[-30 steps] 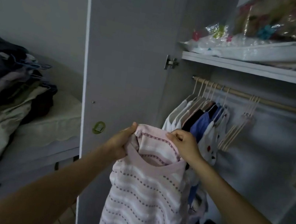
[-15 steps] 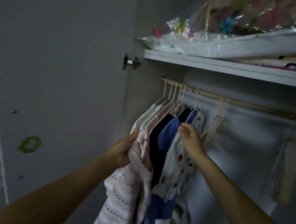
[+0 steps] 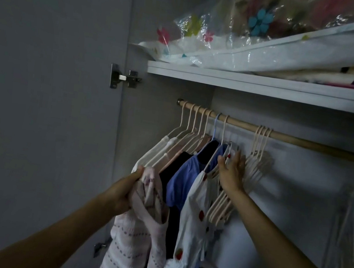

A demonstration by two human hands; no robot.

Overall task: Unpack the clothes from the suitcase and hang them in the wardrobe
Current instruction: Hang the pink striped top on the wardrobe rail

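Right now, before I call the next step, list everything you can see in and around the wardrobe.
wardrobe door: one, grey, open at the left
hinge: one, metal, on the door's upper inner edge
shelf: one, white, above the rail
plastic storage bags: flower-printed, clear, on the shelf; count unclear
rail: one, wooden, under the shelf
hung clothes: several, white, pink, dark, blue, on hangers at the rail's left end
spotted garment: one, white with red spots, rightmost of the hung clothes
empty hangers: a bunch, pale, right of the clothes
pink sweater: one, pink striped, off the rail
left hand: grips the pink sweater
right hand: fingers straight, reaching at the empty hangers
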